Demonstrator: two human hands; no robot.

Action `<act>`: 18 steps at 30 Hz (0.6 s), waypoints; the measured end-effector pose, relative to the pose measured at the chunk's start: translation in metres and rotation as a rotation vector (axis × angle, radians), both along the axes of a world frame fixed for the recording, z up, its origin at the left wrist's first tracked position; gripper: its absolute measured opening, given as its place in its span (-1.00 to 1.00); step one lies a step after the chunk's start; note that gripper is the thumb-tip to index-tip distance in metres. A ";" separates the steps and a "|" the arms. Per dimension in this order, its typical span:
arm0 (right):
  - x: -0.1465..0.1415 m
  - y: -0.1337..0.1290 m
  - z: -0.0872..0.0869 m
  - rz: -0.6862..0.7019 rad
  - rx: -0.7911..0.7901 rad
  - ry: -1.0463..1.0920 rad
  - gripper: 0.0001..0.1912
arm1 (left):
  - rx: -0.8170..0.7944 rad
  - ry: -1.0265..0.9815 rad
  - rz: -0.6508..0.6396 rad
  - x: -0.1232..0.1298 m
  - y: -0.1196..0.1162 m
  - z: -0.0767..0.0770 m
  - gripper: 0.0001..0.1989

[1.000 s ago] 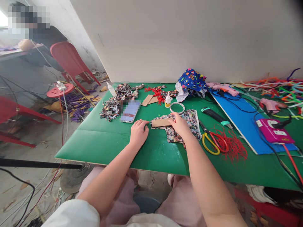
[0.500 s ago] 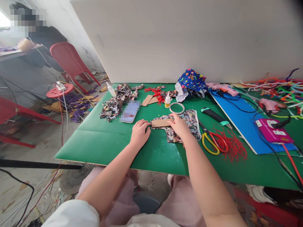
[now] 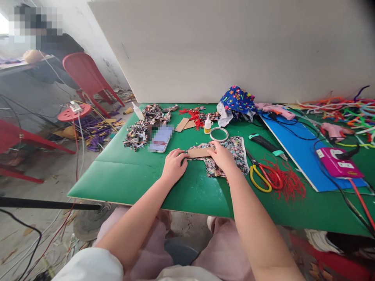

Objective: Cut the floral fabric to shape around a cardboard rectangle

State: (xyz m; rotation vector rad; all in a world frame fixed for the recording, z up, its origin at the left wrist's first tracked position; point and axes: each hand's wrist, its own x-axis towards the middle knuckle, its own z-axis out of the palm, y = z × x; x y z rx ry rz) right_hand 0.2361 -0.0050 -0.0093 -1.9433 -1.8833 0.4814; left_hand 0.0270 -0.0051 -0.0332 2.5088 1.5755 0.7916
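On patterned cloth [image 3: 238, 150], cardboard strip [image 3: 199, 152] under the right hand [image 3: 224, 159].

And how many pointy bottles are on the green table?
2: a white bottle at the far left corner, by the floral scraps, and a yellow-labelled bottle left of the blue cloth. Others may be hidden behind the cloth.

Cardboard strip [image 3: 199, 153] lies on fabric piece [image 3: 238, 154], mid tabletop [image 3: 123, 175]. Smartphone [image 3: 161, 139] to the left, fabric scraps [image 3: 137, 130] left of that. Beyond the piece: ring [image 3: 219, 140], glue bottle [image 3: 208, 125] just left of it. To its right: scissors [image 3: 255, 163] near, utility knife [image 3: 266, 144] farther; thread heap [image 3: 293, 181] right of scissors. Board [image 3: 293, 144] farther right, glue gun [image 3: 279, 111] at its far end. Chair [image 3: 83, 70] on floor, far left.
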 end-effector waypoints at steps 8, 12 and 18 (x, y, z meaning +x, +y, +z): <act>0.000 0.008 -0.004 -0.044 0.122 0.475 -0.57 | 0.030 -0.039 -0.004 -0.002 0.000 0.001 -0.78; 0.010 0.011 0.004 -0.150 0.207 0.910 -0.49 | 0.049 -0.061 -0.025 0.000 -0.005 0.004 -0.77; 0.046 0.006 0.015 -0.353 0.366 1.167 -0.60 | 0.016 -0.058 -0.158 0.006 -0.013 0.003 -0.73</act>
